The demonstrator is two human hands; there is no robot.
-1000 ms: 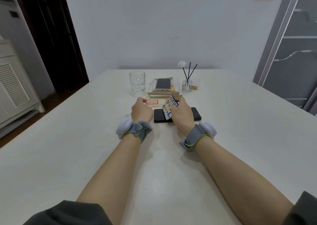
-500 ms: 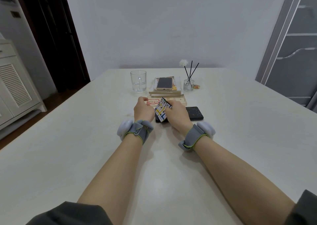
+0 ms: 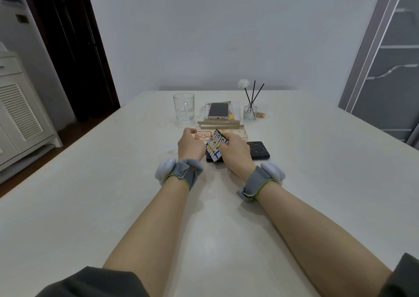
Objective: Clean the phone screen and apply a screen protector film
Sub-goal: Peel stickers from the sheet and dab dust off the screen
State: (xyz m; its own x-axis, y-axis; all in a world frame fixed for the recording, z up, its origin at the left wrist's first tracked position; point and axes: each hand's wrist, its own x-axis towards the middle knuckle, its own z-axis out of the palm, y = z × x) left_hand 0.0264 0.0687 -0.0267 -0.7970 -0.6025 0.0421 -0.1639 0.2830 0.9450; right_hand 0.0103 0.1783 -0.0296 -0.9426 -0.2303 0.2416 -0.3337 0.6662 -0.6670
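A black phone (image 3: pixel 258 151) lies flat on the white table (image 3: pixel 113 183), its left part hidden under my hands. My right hand (image 3: pixel 235 152) grips a small printed card (image 3: pixel 214 146) with pictures on it, tilted on edge over the phone's left end. My left hand (image 3: pixel 190 146) rests beside the card with its fingers curled; what it touches is hidden. Just beyond my hands lies a flat wooden-coloured pack (image 3: pixel 235 133) with a pink sticker (image 3: pixel 203 134) at its left end.
A clear glass mug (image 3: pixel 184 111) stands at the back left. A gold phone (image 3: pixel 218 111) lies on a stack of flat boxes. A reed diffuser bottle (image 3: pixel 250 112) stands to the right, small candies beside it. A white cabinet (image 3: pixel 20 124) is at far left.
My right hand has slid the printed card leftward along the black phone, from its middle to its left end, uncovering the phone's right part. My left hand has stayed beside it.
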